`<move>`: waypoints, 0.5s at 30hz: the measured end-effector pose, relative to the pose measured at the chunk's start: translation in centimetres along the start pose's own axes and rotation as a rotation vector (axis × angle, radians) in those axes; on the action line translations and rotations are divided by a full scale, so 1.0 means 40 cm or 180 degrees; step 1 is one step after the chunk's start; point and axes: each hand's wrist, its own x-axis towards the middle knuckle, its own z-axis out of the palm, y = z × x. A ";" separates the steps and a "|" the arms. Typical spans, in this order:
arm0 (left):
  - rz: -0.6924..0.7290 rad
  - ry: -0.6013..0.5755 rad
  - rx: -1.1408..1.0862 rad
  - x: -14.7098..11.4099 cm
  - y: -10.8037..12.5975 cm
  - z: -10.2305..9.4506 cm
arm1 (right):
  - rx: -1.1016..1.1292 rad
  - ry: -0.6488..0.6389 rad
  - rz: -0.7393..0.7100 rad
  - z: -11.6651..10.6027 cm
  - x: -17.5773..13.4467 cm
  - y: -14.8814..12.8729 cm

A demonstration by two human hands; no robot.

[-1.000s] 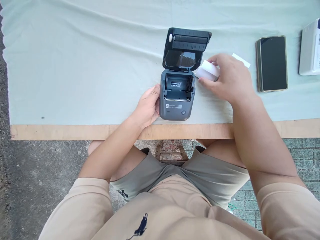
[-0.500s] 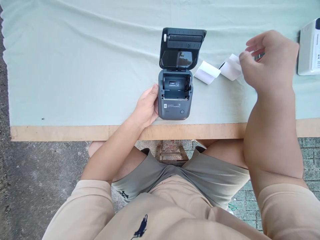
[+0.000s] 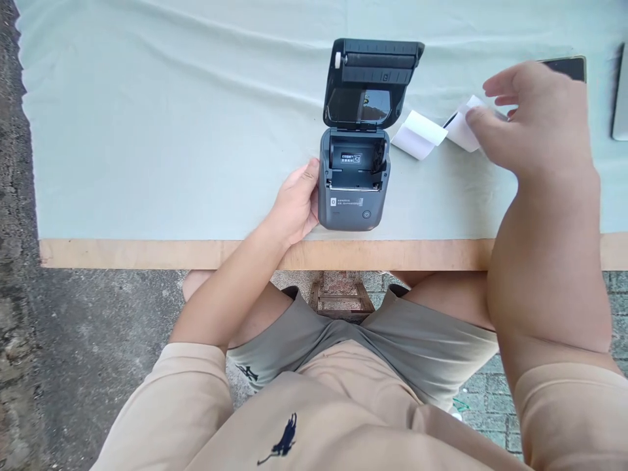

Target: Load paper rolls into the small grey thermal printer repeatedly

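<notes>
At front edge of table (image 3: 122,254), L hand (image 3: 297,199) has the dark device (image 3: 352,212) by its L side, thumb along the wall, fingers tucked behind; grip looks closed on it. Lid (image 3: 363,101) is up, bay (image 3: 357,176) exposed w/ label (image 3: 351,159) inside. R hand (image 3: 532,121) is by far paper piece (image 3: 462,125), thumb & fingers parted, no object seen gripped; can't tell if thumb touches paper or just overlaps it in view. Near paper piece (image 3: 420,136) lies on cloth (image 3: 171,131), btwn that & device: 2 curled bits total.

Step in hand, prob.: L steadies the opened device while R is at the paper. Any R move on paper would call for a light pinch (prob. crushes easily) & a firm L hold.

Unclear: R palm & what's under it; phone (image 3: 572,67), mostly behind R hand; L fingertips; grey box (image 3: 621,98), cut off at R edge; small print (image 3: 349,201), too blurry.
</notes>
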 end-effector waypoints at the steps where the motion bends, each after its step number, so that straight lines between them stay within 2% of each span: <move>1: 0.0013 0.0016 0.0016 0.001 -0.001 -0.001 | -0.0058 -0.0137 0.0044 -0.002 -0.003 -0.004; 4: 0.0036 0.0028 0.0017 0.003 -0.002 -0.002 | -0.0158 -0.0410 0.0071 -0.003 -0.005 -0.006; 9: 0.0021 -0.0015 0.0012 0.002 0.000 -0.002 | -0.0012 -0.0511 0.0177 0.005 -0.001 -0.004; 15: 0.0056 -0.0019 -0.0019 0.004 -0.002 -0.007 | 0.0087 -0.0182 0.0030 0.018 0.001 -0.003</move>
